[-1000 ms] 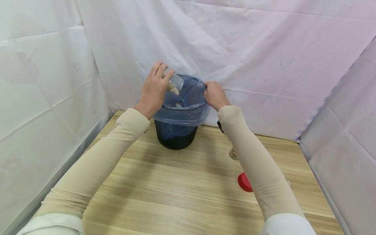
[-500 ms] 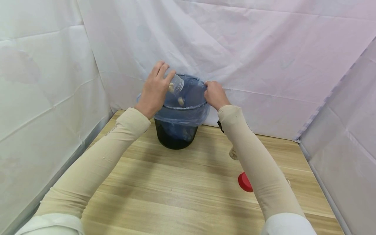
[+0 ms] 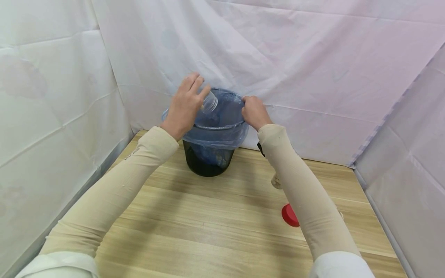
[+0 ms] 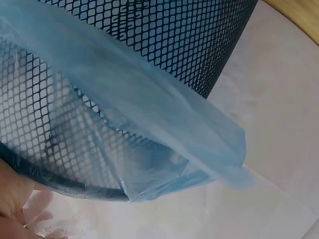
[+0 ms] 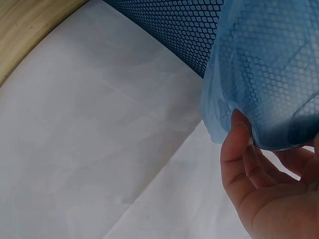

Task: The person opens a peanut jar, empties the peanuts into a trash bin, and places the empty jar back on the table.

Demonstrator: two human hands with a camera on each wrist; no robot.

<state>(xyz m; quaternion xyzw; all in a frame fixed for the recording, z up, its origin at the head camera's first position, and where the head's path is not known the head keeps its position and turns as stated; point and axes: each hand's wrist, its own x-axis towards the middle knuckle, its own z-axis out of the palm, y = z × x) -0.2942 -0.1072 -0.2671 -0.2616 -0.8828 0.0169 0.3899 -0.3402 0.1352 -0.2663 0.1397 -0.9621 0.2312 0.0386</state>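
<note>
In the head view my left hand (image 3: 184, 106) grips a clear plastic jar (image 3: 210, 102), tilted with its threaded mouth over the bin's opening. Most of the jar is hidden behind the fingers. Below it stands a black mesh wastebasket (image 3: 208, 168), lined with a blue plastic bag (image 3: 213, 138) folded over the rim. My right hand (image 3: 255, 112) grips the basket's far right rim through the liner. In the right wrist view, the fingers of the right hand (image 5: 269, 194) curl at the bagged rim. Only part of the left hand (image 4: 12, 201) shows beside the rim in the left wrist view.
A red lid (image 3: 289, 215) lies on the wooden table (image 3: 208, 231), partly covered by the right sleeve. Farther back, a small tan object (image 3: 276, 181) peeks out beside that sleeve. White sheets (image 3: 295, 58) hang behind and on both sides.
Beige pieces have dropped from the jar into the wastebasket, and far fewer show at its mouth. The left hand has shifted slightly right; the right hand stays on the rim.
</note>
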